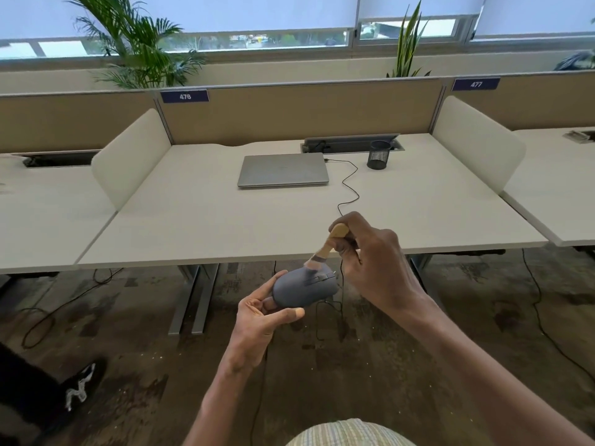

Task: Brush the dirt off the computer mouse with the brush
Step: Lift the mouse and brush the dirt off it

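Pale cream laminate covers the long desk (199, 217), which fills the middle of the room under a tan partition (299, 114) with a blue tag reading 476 (184, 96). Leafy plants (141, 43) stand behind the partition below the window blinds. On the desk's far side a closed silver laptop (283, 170) lies flat, with a thin black cable (349, 185) snaking from its right edge toward the near edge of the desk, and a black mesh pen cup (380, 155) stands just to the right of it near the open cable hatch. In front of the desk, above the mottled carpet, the person holds both hands out. The right hand (376, 265) has its fingers curled around the wooden handle of a small brush (328, 244), which tilts down and to the left so its bristles touch the top of the mouse near the scroll wheel; the bristles look blurred. The left hand (260, 320) is palm up, cradling the grey computer mouse (304, 289) from below and behind, fingertips tucked against its rear and the thumb stretched out under it. The mouse is off the desk, just below its front edge, between the two hands.
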Demonstrator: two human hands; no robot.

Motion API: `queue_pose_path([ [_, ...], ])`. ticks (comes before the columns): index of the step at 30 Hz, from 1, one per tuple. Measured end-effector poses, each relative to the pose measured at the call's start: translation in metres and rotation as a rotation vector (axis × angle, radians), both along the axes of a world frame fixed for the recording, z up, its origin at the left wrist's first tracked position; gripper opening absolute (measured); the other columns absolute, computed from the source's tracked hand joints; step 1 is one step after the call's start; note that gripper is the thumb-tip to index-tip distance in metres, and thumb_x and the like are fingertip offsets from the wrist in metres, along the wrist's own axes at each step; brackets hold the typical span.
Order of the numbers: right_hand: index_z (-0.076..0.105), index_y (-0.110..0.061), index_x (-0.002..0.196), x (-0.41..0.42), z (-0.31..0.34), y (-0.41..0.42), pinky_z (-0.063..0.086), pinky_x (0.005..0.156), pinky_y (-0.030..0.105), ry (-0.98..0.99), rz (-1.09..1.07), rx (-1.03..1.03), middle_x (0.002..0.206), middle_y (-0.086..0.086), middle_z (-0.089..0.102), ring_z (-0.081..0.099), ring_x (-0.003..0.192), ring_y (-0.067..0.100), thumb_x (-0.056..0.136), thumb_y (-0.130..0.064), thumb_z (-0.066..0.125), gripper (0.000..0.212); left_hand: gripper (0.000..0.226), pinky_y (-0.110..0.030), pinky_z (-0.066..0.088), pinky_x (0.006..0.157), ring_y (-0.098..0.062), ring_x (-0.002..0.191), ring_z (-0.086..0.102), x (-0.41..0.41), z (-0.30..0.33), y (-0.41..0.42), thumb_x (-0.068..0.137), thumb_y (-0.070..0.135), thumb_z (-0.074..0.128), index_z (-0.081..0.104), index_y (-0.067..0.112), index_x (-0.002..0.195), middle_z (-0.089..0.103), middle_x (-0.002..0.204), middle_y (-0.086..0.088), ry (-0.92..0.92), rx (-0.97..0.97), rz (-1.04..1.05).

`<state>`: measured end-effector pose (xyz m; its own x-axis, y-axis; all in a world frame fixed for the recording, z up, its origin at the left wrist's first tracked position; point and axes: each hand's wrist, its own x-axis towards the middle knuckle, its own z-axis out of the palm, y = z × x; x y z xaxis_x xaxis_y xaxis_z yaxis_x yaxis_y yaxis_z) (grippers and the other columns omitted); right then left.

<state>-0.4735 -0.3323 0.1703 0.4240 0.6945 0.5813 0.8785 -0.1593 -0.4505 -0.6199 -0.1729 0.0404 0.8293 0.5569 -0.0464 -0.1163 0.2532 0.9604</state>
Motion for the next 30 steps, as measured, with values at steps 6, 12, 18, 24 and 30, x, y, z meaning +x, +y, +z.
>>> queue_pose_path([
  [6,0.057,-0.011,0.108,-0.002,-0.004,-0.007,0.050,0.052,0.019,0.004,0.011,-0.035,0.080,0.002,0.068,0.059,0.058,0.007,0.089,-0.004,0.070,0.025,0.085,-0.026,0.062,0.085,-0.024,0.114,0.073,0.001,0.001,-0.001,0.054,0.015,0.093,0.064,0.017,0.134,0.076,0.120,-0.002,0.007,0.005,0.010],
  [12,0.059,-0.009,0.108,-0.004,-0.003,-0.004,0.042,0.057,0.005,0.027,-0.001,0.028,0.081,0.000,0.067,0.054,0.059,0.002,0.088,-0.002,0.072,0.025,0.073,-0.028,0.063,0.087,-0.026,0.116,0.072,0.002,0.004,0.000,0.070,-0.009,0.084,0.063,0.013,0.136,0.076,0.118,-0.002,0.020,0.036,-0.006],
  [18,0.056,-0.013,0.105,-0.026,-0.005,-0.005,0.037,0.051,0.012,-0.002,0.072,-0.089,0.073,-0.007,0.056,0.047,0.056,0.002,0.087,0.002,0.069,0.027,0.076,-0.026,0.062,0.084,-0.026,0.110,0.074,0.004,0.001,-0.003,0.064,-0.003,0.087,0.064,0.015,0.134,0.076,0.118,-0.007,0.023,0.028,0.029],
  [24,0.056,-0.014,0.105,-0.022,0.000,-0.006,0.044,0.054,0.022,-0.042,0.083,-0.115,0.076,-0.001,0.061,0.052,0.063,0.014,0.087,0.005,0.068,0.028,0.077,-0.027,0.063,0.085,-0.026,0.111,0.074,0.007,0.003,-0.004,0.063,-0.001,0.087,0.064,0.017,0.135,0.076,0.120,-0.010,0.023,0.010,0.050],
  [30,0.058,-0.013,0.097,-0.022,-0.004,-0.020,0.033,0.054,0.010,-0.012,0.103,-0.180,0.071,-0.008,0.056,0.044,0.058,-0.001,0.086,0.010,0.061,0.026,0.079,-0.027,0.063,0.084,-0.025,0.112,0.074,0.004,0.002,-0.003,0.064,-0.005,0.085,0.062,0.015,0.138,0.074,0.125,-0.013,0.019,-0.007,0.091],
])
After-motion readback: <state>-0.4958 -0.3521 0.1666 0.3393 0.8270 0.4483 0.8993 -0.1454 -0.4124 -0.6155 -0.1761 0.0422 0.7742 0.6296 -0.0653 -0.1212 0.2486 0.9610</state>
